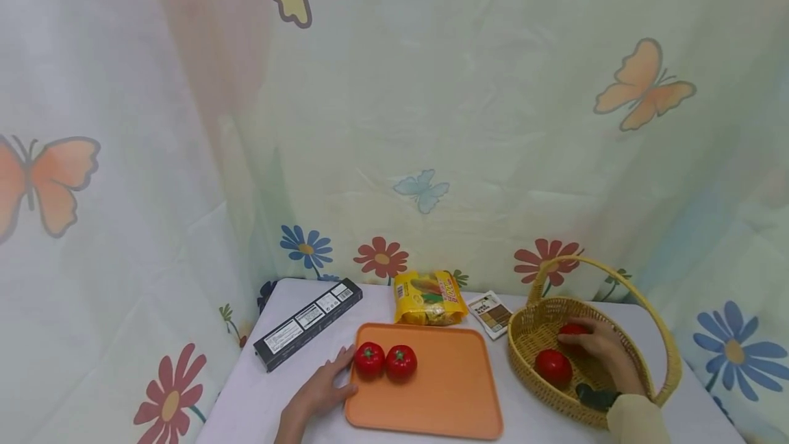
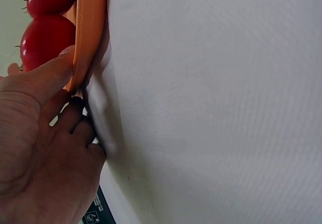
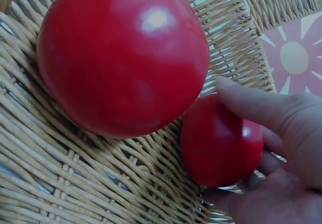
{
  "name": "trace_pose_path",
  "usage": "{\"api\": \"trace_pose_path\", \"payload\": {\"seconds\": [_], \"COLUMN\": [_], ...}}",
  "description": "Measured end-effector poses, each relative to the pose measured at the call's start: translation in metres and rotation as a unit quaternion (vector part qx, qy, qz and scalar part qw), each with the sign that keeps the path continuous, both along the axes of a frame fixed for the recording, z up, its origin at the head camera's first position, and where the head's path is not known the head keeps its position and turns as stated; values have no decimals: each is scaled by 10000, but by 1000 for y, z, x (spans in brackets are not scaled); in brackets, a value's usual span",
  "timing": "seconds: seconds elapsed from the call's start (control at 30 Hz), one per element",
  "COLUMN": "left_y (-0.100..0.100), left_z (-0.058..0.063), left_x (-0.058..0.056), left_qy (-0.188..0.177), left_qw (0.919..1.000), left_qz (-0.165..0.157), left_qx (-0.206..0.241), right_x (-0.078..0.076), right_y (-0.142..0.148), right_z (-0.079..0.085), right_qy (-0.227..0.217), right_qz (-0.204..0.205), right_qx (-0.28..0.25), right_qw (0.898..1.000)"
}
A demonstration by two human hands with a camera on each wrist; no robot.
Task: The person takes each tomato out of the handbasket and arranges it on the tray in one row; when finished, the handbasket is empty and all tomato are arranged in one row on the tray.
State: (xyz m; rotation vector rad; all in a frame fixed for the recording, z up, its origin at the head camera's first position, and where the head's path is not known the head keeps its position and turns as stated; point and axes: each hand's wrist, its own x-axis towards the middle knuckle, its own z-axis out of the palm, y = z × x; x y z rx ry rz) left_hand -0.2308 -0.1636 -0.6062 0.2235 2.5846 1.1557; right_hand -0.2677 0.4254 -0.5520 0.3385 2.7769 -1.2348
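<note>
In the head view, my left hand is at the left edge of an orange tray. The left wrist view shows its thumb over the rim and the other fingers curled at the outer side. Two red tomatoes with green stems sit side by side at the tray's upper left. Inside a wicker basket, my right hand grips a red tomato between thumb and fingers. A second tomato lies in the basket nearer the right wrist camera.
The basket's tall handle arches over the right arm. Behind the tray stand a yellow packet and a small white-and-brown packet. A long black box lies at the left. A patterned curtain hangs behind the table.
</note>
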Motion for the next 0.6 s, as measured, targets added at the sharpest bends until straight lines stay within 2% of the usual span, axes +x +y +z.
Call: {"api": "trace_pose_path", "payload": {"seconds": [0.23, 0.6], "left_y": [0, -1], "left_z": [1, 4], "left_x": [0, 1], "left_qy": [-60, -32], "left_qw": [10000, 10000], "left_qz": [12, -24], "left_qx": [8, 35], "right_x": [2, 2], "right_y": [0, -3], "right_z": [-1, 3], "right_qy": [-79, 93], "right_qz": [59, 51], "right_qx": [-87, 311], "right_qw": [9999, 9995]}}
